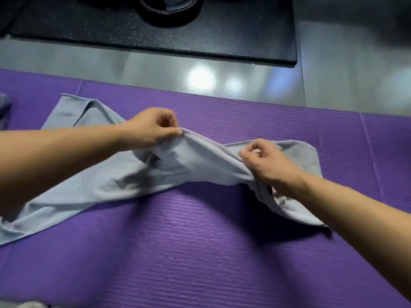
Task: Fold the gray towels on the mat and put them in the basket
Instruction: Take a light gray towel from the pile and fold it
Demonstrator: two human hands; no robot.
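Purple ribbed mat on a gray floor: left hand and right hand each pinch the rumpled gray towel, lifting its middle above the mat.

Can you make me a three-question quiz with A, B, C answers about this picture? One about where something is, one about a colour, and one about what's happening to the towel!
1. Where is the black speckled rubber mat?
A. On the shiny gray floor, beyond the ribbed foam mat
B. Draped over the arms
C. Inside a basket

2. What colour is the ribbed foam mat?
A. Green
B. Purple
C. Red

3. How is the light gray cloth towel right now?
A. Folded into a neat square
B. Rolled into a tube
C. Rumpled, its middle pinched up by the left hand and right hand

Answers:
1 A: it lies at the top of the view, past the foam mat's far edge.
2 B: its ribs show purple all around the towel.
3 C: both hands pinch raised cloth while the ends lie spread.
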